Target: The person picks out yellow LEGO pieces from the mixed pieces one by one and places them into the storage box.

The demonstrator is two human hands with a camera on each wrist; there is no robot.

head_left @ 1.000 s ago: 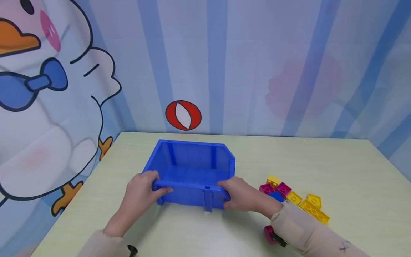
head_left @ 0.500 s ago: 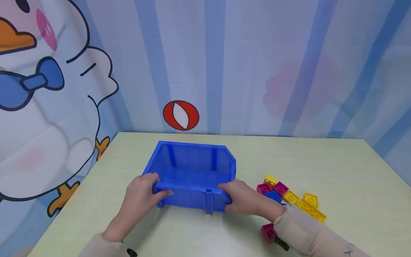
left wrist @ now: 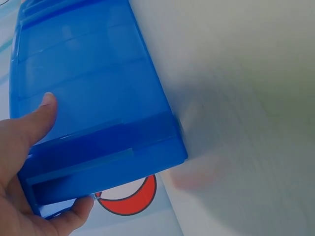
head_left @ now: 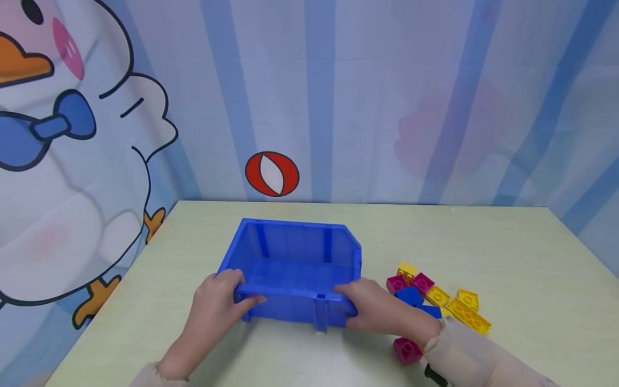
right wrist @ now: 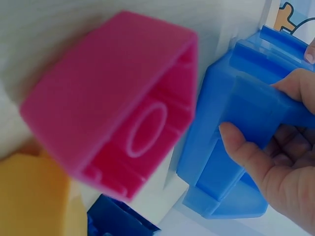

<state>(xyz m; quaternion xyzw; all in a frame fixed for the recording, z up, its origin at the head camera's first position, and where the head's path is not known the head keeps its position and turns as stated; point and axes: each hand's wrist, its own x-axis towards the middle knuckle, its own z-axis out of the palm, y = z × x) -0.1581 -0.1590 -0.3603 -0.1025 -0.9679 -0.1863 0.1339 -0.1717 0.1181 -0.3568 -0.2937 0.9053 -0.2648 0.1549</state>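
Observation:
An empty blue plastic bin (head_left: 295,258) sits on the pale green table (head_left: 508,258). My left hand (head_left: 217,298) grips the left end of its near rim, thumb on the bin's side in the left wrist view (left wrist: 42,115). My right hand (head_left: 372,309) grips the right end of that rim; the right wrist view shows its fingers curled round the blue bin (right wrist: 236,123). A pink brick (head_left: 408,350) lies by my right wrist and fills the right wrist view (right wrist: 113,98).
Several loose yellow, pink and blue bricks (head_left: 437,298) lie in a cluster right of the bin. A striped curtain wall with a cartoon duck (head_left: 72,161) and a red ball print (head_left: 272,174) closes the table's far and left sides.
Both hands have kept their grip and drawn the bin slightly toward me and to the right. The bricks have not moved.

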